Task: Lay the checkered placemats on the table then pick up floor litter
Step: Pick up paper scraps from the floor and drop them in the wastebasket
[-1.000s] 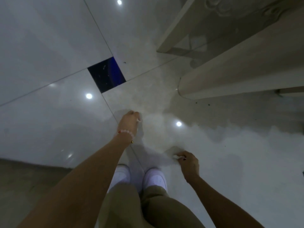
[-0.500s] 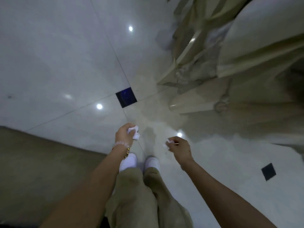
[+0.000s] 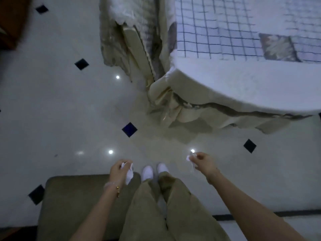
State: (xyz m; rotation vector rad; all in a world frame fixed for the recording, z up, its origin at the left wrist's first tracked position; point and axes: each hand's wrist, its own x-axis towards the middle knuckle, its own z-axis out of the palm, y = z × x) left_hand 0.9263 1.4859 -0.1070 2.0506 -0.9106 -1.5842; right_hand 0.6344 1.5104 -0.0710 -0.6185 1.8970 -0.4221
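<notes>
My left hand [image 3: 119, 171] is closed around a crumpled white scrap of paper litter [image 3: 128, 174] that hangs below its fingers. My right hand [image 3: 204, 161] pinches another small white scrap [image 3: 189, 158] between thumb and fingertips. Both hands hover above the glossy floor, one on each side of my white shoes [image 3: 153, 171]. At the upper right, checkered placemats [image 3: 208, 32] lie flat on the table [image 3: 243, 87], which is covered by a white cloth.
A draped beige chair [image 3: 132, 46] stands left of the table, its cloth hanging to the floor. A brown upholstered seat [image 3: 73, 202] is at my lower left. The pale tiled floor [image 3: 60, 105] has small dark diamond insets [image 3: 129, 129].
I have straightened up from a crouch, so the floor is farther away and the table top has come into view. Both hands lifted off the floor, each holding a white scrap, and moved apart.
</notes>
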